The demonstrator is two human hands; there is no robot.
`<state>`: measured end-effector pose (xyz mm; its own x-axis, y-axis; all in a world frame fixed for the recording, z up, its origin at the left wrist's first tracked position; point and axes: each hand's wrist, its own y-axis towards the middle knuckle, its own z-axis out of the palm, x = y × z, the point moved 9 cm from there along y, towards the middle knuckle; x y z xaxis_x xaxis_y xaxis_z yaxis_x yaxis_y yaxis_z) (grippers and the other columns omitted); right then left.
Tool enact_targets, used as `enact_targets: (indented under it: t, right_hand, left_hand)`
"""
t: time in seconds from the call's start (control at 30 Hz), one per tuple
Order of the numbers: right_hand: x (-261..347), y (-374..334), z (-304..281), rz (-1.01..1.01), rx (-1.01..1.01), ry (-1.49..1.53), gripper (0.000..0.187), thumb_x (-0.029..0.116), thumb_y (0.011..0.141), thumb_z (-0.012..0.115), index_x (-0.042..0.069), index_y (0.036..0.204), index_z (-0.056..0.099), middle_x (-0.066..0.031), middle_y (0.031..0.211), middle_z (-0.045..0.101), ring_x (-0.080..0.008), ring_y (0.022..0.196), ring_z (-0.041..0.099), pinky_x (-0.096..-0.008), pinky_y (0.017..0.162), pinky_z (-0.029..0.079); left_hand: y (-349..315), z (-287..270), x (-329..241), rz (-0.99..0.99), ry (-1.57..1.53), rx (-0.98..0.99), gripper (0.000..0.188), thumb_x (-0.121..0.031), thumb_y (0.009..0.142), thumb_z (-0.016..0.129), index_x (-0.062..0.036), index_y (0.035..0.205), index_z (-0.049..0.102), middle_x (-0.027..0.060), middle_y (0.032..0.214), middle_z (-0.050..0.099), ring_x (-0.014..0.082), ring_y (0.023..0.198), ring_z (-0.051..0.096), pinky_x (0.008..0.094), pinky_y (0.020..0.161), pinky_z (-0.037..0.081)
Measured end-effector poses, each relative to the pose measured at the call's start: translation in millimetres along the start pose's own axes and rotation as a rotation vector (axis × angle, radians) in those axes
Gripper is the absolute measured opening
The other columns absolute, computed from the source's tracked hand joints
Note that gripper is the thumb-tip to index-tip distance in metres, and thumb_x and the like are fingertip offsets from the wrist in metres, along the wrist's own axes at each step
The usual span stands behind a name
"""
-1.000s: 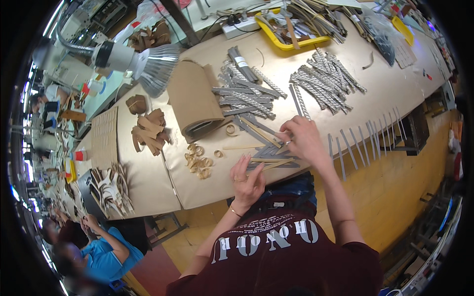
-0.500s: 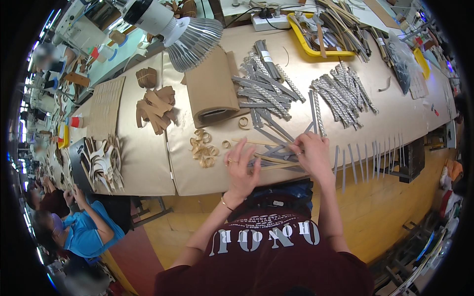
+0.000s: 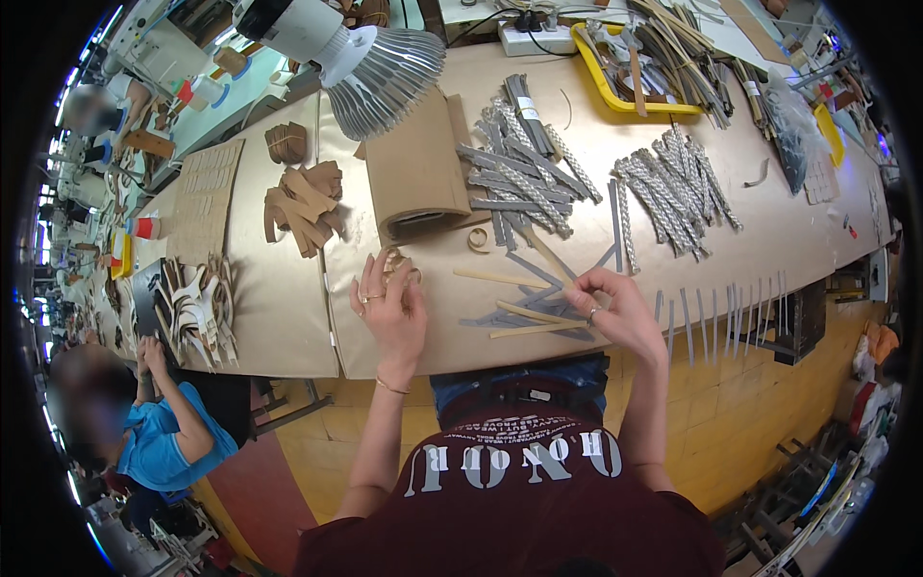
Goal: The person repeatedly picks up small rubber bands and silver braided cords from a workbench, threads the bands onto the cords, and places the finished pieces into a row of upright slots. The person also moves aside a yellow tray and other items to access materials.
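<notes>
My left hand (image 3: 392, 313) is over the pile of curled tan strips (image 3: 396, 262), fingers bent and apart; part of the pile is hidden beneath it. My right hand (image 3: 615, 306) pinches thumb and forefinger together on a flat tan strip (image 3: 550, 256), at the right of a loose crisscross heap of grey strips (image 3: 527, 313). Another tan strip (image 3: 502, 277) lies across the heap's upper left. A single tan curl (image 3: 478, 239) sits apart, just below the rolled brown sheet (image 3: 415, 183).
Braided silver pieces (image 3: 678, 192) lie at the right, with more (image 3: 519, 173) mixed with grey strips at centre. Grey strips (image 3: 702, 322) hang along the front edge. A lamp (image 3: 385, 82) juts in above the table. A yellow tray (image 3: 639, 108) stands at the back. Another person (image 3: 187, 423) sits left.
My left hand has moved left from the grey heap to the curled strips. My right hand has shifted slightly right, its fingertips still at the heap.
</notes>
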<state>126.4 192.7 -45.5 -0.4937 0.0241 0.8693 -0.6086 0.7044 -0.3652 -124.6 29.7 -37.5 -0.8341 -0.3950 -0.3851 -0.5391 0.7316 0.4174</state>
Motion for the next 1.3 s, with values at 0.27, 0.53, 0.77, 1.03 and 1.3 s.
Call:
enact_targets:
  t: [0.27,0.53,0.77,1.03,1.3]
  right_hand:
    - [28,-4,28,-0.132,0.221,0.171,0.023,0.020,0.093,0.071,-0.002,0.093,0.065,-0.0043,0.083,0.065,-0.0122,0.084,0.056,-0.0306,0.081,0.046]
    - [60,-16,-1,-0.250,-0.302,0.014,0.018,0.015,0.091,0.070,0.000,0.097,0.063,-0.0048,0.088,0.063,-0.0153,0.084,0.057,-0.0310,0.082,0.045]
    - [103,-36,-3,-0.396,-0.222,0.203,0.012,0.005,0.088,0.070,-0.002,0.098,0.067,-0.0076,0.091,0.063,-0.0155,0.078,0.059,-0.0280,0.073,0.048]
    - [125,-46,-4,-0.416,-0.293,0.179,0.010,0.003,0.089,0.067,-0.003,0.097,0.067,-0.0082,0.091,0.062,-0.0152,0.083,0.057,-0.0273,0.077,0.045]
    - [125,-48,-6,-0.504,-0.355,0.107,0.011,0.000,0.089,0.068,-0.002,0.100,0.067,-0.0100,0.091,0.063,-0.0162,0.078,0.061,-0.0276,0.072,0.050]
  left_hand:
    - [16,12,-68,-0.296,-1.079,0.257,0.025,-0.007,0.092,0.067,-0.0003,0.115,0.068,0.0123,0.114,0.069,0.0221,0.108,0.064,0.0344,0.096,0.048]
    - [39,3,-93,-0.383,-1.347,0.184,0.018,0.000,0.088,0.070,0.0005,0.106,0.071,0.0122,0.108,0.071,0.0153,0.097,0.067,0.0282,0.084,0.053]
    - [53,-48,-128,0.182,-0.843,-0.031,0.031,0.007,0.076,0.074,-0.0034,0.105,0.074,0.0128,0.108,0.072,0.0210,0.088,0.070,0.0296,0.078,0.055]
    - [46,-55,-150,0.305,-0.761,-0.055,0.030,0.007,0.077,0.073,-0.0003,0.106,0.073,0.0159,0.112,0.071,0.0232,0.084,0.073,0.0291,0.070,0.058]
    - [41,-55,-159,0.345,-0.723,-0.036,0.032,0.008,0.077,0.071,0.0012,0.109,0.072,0.0173,0.116,0.069,0.0246,0.086,0.073,0.0301,0.070,0.059]
